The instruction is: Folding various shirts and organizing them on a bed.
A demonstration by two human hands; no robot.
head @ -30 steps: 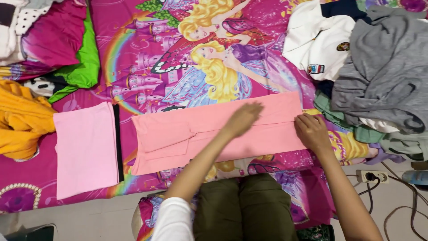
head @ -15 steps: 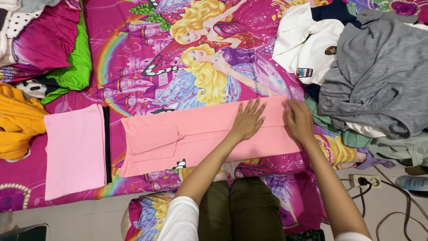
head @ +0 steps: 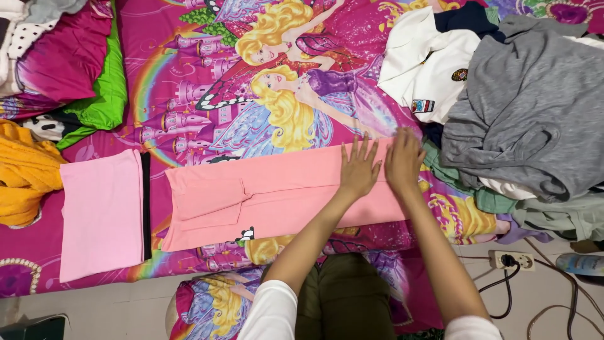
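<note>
A salmon-pink garment [head: 264, 195] lies folded into a long strip across a bright pink cartoon bedsheet [head: 189, 75]. My left hand [head: 360, 167] rests flat on its right part, fingers spread. My right hand [head: 402, 160] lies flat beside it at the strip's right end, palm down. Neither hand grips the cloth. A folded light-pink garment [head: 100, 214] with a black edge lies to the left of the strip.
A heap of clothes sits at the right: a grey top [head: 528, 107], a white shirt [head: 428, 63], green pieces below. At the left lie yellow cloth [head: 25, 176] and green and magenta fabric [head: 94, 88]. A power strip [head: 511, 259] with cables lies on the floor.
My left hand slid right along the pink strip and now lies flat near its end. My right hand moved up and left, closing in beside the left hand.
</note>
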